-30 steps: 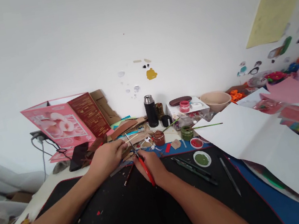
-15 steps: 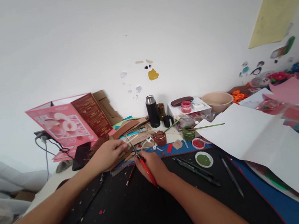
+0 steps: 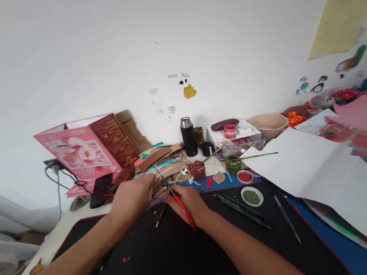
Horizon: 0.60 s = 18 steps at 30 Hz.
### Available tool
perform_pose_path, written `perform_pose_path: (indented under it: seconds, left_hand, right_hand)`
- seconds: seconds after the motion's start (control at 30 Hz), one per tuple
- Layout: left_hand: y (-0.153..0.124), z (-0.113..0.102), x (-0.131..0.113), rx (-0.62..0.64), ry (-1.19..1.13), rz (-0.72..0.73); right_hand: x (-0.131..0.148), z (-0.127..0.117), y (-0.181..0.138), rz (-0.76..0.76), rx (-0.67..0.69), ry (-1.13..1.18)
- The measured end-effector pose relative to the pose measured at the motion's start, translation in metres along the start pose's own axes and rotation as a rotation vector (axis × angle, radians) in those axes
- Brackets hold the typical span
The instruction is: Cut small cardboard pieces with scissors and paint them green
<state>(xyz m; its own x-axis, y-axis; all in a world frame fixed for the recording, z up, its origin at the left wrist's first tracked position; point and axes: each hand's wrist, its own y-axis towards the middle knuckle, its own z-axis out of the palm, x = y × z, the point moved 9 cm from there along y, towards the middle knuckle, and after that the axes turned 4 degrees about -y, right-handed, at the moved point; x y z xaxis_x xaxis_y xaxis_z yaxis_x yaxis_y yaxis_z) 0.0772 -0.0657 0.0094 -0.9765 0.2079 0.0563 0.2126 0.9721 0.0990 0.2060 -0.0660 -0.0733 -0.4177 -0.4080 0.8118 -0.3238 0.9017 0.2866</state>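
My right hand [image 3: 192, 202] grips a pair of scissors with red handles [image 3: 184, 211]. Its metal blades [image 3: 163, 178] point up and away from me. Closed at the fingertips, my left hand [image 3: 133, 196] pinches a thin pale strip [image 3: 164, 173], which crosses the blades. Whether the blades are touching the strip I cannot tell. Behind both hands lies a heap of cardboard scraps [image 3: 160, 156]. A dark red pencil-like stick [image 3: 161, 215] rests on the black mat [image 3: 149, 266] between my hands.
Open jars of brown paint [image 3: 198, 170] and green paint [image 3: 233, 164] stand behind my right hand, a brush [image 3: 259, 156] across the green one. Nearby are paint-filled lids [image 3: 251, 196], dark pens [image 3: 242, 211], a black flask [image 3: 188, 137] and white paper [image 3: 301, 159]. A pink box [image 3: 79, 151] stands left.
My left hand has turned and risen slightly, its back now more toward me, still pinching the strip. The scissors have barely moved. My left forearm now covers the black cord on the mat.
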Motion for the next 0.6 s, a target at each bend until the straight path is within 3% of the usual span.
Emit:
perform_pose_path:
  seconds: [0.13,0.33,0.47,0.6]
  left_hand:
    - [0.006,0.001,0.008,0.028,-0.165,-0.005]
    - [0.018,0.012,0.016,0.157,-0.76,-0.009]
    - [0.016,0.038,0.019,0.437,-1.179,-0.185]
    - [0.011,0.049,0.016,0.713,-1.373,-0.236]
  right_hand:
    - [0.001,0.003,0.0,-0.011,-0.007,-0.027]
    - [0.001,0.005,0.0,-0.021,-0.03,-0.059]
    - [0.001,0.006,-0.001,-0.026,-0.044,-0.086]
    - [0.0,0.009,-0.001,-0.033,-0.039,-0.095]
